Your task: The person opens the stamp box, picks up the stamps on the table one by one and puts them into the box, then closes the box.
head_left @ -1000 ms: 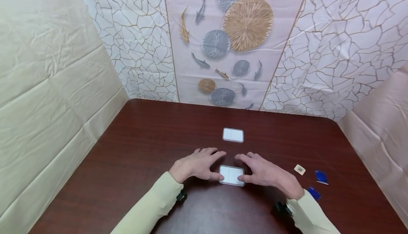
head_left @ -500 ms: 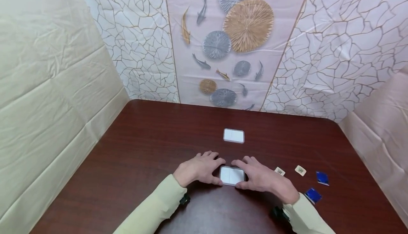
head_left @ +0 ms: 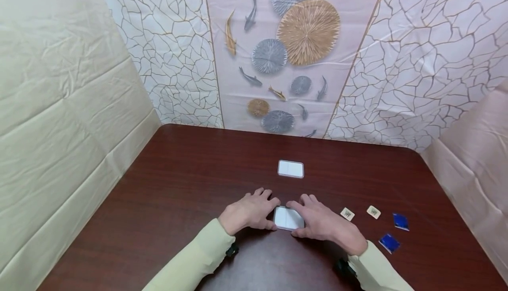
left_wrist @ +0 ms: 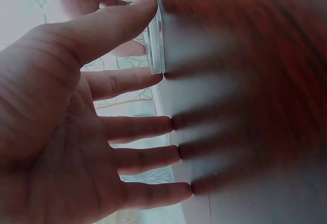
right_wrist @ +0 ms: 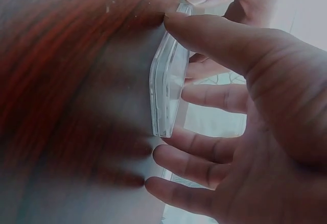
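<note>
A flat, clear-rimmed plastic case (head_left: 288, 218) with a white face lies on the dark wooden table between both hands. My left hand (head_left: 251, 211) holds its left end, thumb at the near corner and index finger at the far one. In the left wrist view the other fingertips (left_wrist: 184, 189) rest on the table. At the right end, my right hand (head_left: 317, 218) has its thumb along the near edge and its index finger over the far edge. The right wrist view shows the case's layered clear side (right_wrist: 166, 91) between that thumb and the fingers.
A second white-faced case (head_left: 291, 169) lies farther back on the table (head_left: 198, 163). Right of my right hand are two small cream square pieces (head_left: 347, 214) with dark prints and two shiny blue pieces (head_left: 390, 243). Patterned cloth (head_left: 278, 61) hangs behind the table.
Both thumbs have moved from the top of the case to its near edge. My right hand has shifted slightly left and nearer, uncovering a cream piece. The case has hardly moved.
</note>
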### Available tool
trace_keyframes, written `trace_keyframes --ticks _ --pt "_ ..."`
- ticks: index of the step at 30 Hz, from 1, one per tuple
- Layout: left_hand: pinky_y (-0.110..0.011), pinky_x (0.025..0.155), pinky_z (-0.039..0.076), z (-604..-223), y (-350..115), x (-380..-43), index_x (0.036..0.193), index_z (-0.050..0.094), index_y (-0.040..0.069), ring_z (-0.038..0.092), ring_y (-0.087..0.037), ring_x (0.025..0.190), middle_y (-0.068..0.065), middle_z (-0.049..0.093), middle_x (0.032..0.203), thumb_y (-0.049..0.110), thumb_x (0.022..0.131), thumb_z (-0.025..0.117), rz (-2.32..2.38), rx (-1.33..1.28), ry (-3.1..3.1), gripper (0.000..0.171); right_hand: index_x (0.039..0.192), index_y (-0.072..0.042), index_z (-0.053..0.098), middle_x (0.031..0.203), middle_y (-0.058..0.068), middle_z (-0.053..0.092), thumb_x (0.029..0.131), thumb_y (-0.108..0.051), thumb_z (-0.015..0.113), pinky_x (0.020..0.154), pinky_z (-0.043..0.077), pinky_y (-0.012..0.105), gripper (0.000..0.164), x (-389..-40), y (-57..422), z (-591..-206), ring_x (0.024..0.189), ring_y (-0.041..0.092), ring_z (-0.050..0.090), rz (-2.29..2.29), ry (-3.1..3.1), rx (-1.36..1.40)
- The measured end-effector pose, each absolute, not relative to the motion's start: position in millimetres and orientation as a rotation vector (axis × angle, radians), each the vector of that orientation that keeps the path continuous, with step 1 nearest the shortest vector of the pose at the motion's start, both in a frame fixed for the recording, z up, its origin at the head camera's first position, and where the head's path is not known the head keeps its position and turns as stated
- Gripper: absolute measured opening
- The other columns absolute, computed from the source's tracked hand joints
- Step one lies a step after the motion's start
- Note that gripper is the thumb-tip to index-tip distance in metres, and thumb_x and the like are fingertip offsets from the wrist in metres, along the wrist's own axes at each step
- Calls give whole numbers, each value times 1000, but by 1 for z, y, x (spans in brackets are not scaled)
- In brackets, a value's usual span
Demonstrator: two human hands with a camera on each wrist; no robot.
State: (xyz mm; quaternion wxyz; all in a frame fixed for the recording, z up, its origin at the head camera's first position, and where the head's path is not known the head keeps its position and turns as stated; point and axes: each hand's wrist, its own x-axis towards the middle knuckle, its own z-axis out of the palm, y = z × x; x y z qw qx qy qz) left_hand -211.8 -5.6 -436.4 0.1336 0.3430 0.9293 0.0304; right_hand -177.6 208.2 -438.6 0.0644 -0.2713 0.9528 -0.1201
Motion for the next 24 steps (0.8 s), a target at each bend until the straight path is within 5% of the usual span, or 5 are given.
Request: trace_keyframes --ticks 24 --pt "-50 98 47 -436 -4 -211 125 55 24 44 -30 134 -7 50 136 52 86 71 79 974 2689 51 122 -13 61 98 3 50 76 -35 82 70 41 29 55 -181 208 -442 89 18 44 -350 2902 -868"
